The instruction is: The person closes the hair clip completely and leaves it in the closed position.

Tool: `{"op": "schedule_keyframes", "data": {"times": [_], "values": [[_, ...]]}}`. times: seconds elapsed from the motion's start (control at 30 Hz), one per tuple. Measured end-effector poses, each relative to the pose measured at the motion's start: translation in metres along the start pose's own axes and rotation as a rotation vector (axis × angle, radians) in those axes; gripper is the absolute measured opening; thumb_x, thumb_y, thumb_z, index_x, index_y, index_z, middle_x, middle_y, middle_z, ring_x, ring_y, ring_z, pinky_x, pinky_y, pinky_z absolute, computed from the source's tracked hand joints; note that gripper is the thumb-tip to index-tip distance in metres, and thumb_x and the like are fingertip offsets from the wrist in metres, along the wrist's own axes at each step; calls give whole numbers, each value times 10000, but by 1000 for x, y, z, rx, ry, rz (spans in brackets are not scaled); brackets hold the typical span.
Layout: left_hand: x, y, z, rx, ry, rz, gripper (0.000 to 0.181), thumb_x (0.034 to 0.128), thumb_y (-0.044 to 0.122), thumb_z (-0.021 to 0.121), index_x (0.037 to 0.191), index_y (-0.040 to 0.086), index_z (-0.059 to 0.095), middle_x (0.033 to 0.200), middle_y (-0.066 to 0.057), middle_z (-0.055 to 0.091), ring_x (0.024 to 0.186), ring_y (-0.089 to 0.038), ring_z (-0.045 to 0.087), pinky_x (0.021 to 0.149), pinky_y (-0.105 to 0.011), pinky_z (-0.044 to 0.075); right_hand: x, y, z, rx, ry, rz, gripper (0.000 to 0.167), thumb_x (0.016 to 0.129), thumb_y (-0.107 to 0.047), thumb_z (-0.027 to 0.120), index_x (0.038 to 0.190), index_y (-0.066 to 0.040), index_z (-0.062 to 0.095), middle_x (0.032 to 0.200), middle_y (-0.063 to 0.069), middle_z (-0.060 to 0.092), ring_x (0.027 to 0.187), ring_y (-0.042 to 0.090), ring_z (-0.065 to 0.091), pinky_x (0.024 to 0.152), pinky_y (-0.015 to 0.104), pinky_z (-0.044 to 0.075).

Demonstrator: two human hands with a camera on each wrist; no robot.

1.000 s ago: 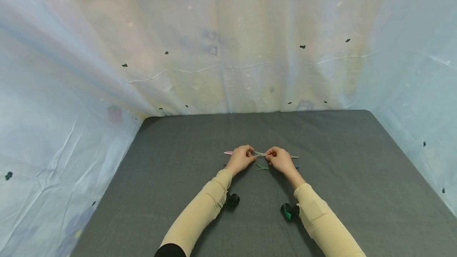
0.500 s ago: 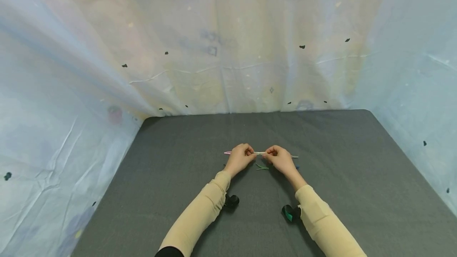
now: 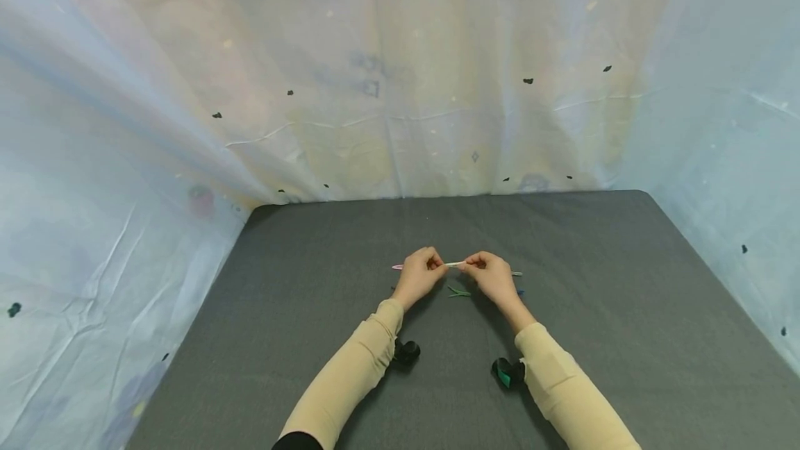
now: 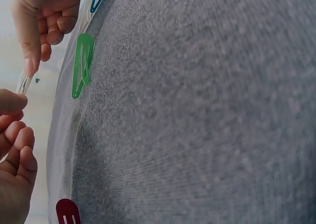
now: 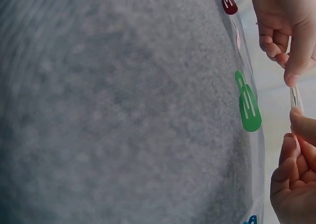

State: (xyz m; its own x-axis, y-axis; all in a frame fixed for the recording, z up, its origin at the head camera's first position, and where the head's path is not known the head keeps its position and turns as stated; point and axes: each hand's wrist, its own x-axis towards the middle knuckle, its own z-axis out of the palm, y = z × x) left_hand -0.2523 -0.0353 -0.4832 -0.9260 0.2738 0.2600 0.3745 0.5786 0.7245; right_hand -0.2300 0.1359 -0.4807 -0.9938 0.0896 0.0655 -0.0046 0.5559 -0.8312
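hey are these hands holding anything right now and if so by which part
Yes: a slim, elongated white hair clip, pinched near its two ends, the left hand at one and the right hand at the other, its middle showing between.

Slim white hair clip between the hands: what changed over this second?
The spread prongs of the slim white hair clip now look closed; left hand and right hand, both pinching it, shifted slightly up the head view. The forked green hair clip stayed put.
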Motion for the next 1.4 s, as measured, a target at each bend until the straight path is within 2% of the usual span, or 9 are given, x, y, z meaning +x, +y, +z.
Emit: {"op": "schedule_keyframes", "data": {"times": [0.17, 0.3, 0.53, 0.67, 0.87, 1.0, 1.13, 1.4], "values": [[-1, 2, -1, 20, -18, 36, 125, 843, 140, 671, 753, 104, 591, 744, -30, 563, 626, -62, 450, 574, -168, 370, -1, -2, -1, -11, 19, -21, 195, 842, -235, 688, 852, -41, 669, 786, 116, 680, 582, 91, 533, 530, 230, 422], [-2, 0, 0, 41, -27, 22, 113, 860, 158, 665, 771, 119, 606, 761, -20, 573, 641, -61, 460, 589, -171, 380, -2, -2, -2, -6, -7, -26, 199, 844, -248, 686, 863, -50, 663, 784, 97, 674, 615, 81, 549, 553, 227, 426], [-1, -1, -2, 49, 17, 39, 101, 849, 153, 676, 760, 132, 633, 766, -16, 585, 658, -83, 489, 609, -188, 399, -2, -3, -3, 145, -85, 64, 261, 870, -326, 649, 940, -75, 666, 796, 69, 668, 698, 148, 585, 607, 258, 452], [0, -1, -3, 57, 27, 34, 73, 838, 145, 687, 775, 130, 653, 767, -15, 600, 666, -87, 513, 614, -188, 410, 0, -3, -3, 213, -89, 86, 241, 879, -271, 645, 965, -47, 669, 819, 91, 679, 725, 161, 606, 639, 264, 481], [2, 1, -2, 38, 8, -13, 47, 823, 131, 701, 822, 95, 671, 805, -37, 636, 692, -97, 568, 620, -180, 439, 2, -1, -3, 262, -90, 106, 227, 869, -175, 654, 1021, -7, 664, 847, 67, 686, 709, 79, 595, 659, 233, 485], [3, 2, 0, 41, -16, -47, 66, 830, 150, 697, 846, 89, 678, 831, -44, 653, 715, -110, 589, 632, -185, 447, 3, 1, -3, 254, -83, 106, 248, 865, -151, 654, 1055, 8, 656, 822, 18, 671, 685, 43, 575, 633, 224, 472], [6, 1, 3, 61, -24, -51, 71, 835, 161, 692, 853, 93, 684, 843, -44, 660, 736, -117, 597, 652, -191, 454, 3, 5, -3, 219, -73, 100, 254, 862, -162, 660, 1058, -1, 661, 853, 68, 679, 678, 40, 565, 620, 226, 459], [9, -2, 4, 179, -52, -8, 64, 832, 156, 690, 845, 93, 692, 776, -40, 621, 684, -118, 540, 635, -214, 427, 9, 13, 4, 94, -79, 44, 217, 854, -185, 670, 1004, -28, 678, 848, 99, 678, 671, 59, 548, 623, 225, 439]]}}
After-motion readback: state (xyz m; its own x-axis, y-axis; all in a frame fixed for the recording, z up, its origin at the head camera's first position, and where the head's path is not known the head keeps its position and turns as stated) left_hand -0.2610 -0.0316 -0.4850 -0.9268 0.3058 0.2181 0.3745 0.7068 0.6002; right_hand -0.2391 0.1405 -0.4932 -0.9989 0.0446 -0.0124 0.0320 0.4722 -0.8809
